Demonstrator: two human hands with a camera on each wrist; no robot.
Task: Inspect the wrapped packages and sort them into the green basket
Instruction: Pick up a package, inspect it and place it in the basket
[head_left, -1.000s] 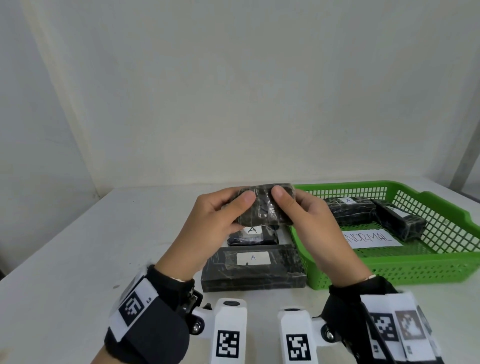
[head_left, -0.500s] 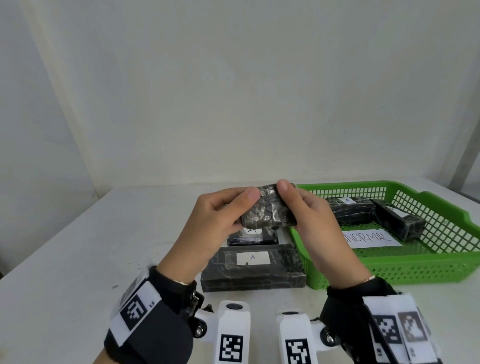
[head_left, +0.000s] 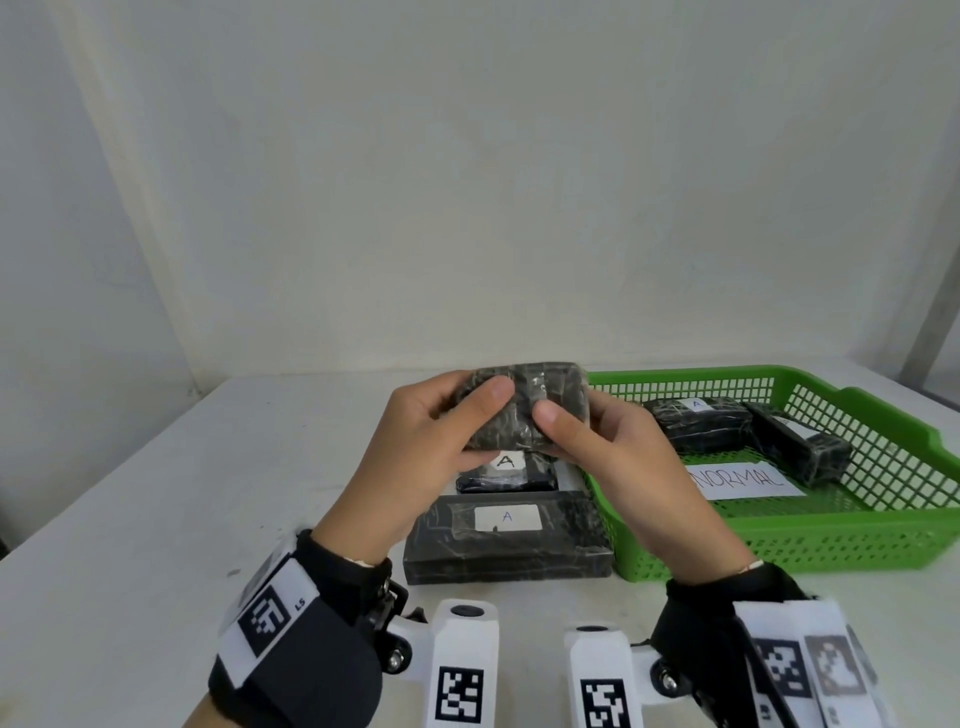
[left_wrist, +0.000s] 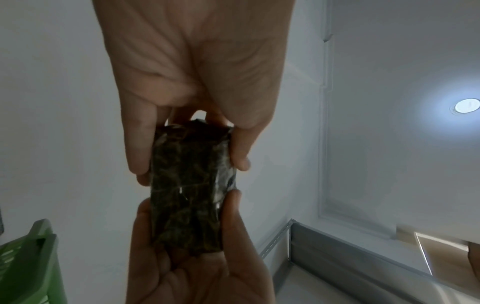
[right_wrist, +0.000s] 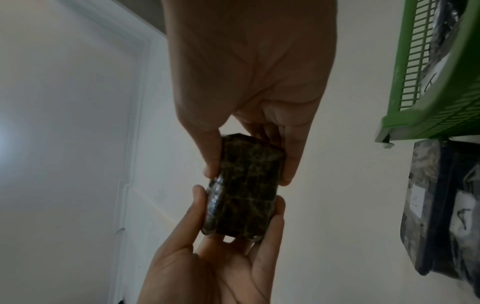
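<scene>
Both hands hold one small black wrapped package (head_left: 527, 402) up above the table, its plastic film shiny. My left hand (head_left: 441, 436) grips its left end, thumb on the near face. My right hand (head_left: 597, 441) grips its right end, thumb on the front. In the left wrist view the package (left_wrist: 192, 189) stands lengthwise between the two hands; the right wrist view shows the same package (right_wrist: 244, 187). The green basket (head_left: 883, 525) sits to the right and holds two wrapped packages (head_left: 698, 423) (head_left: 800, 441) and a paper reading NORMAL (head_left: 740, 480).
Below the hands two more black packages lie on the white table: a large flat one labelled A (head_left: 506, 538) and a smaller one labelled A (head_left: 506, 473) behind it. The basket's left wall (head_left: 610, 512) touches them. A wall stands close behind the table.
The package has been turned in the hands; it now shows a wider face, and both thumbs have shifted on its front. The hands stay at the same height.
</scene>
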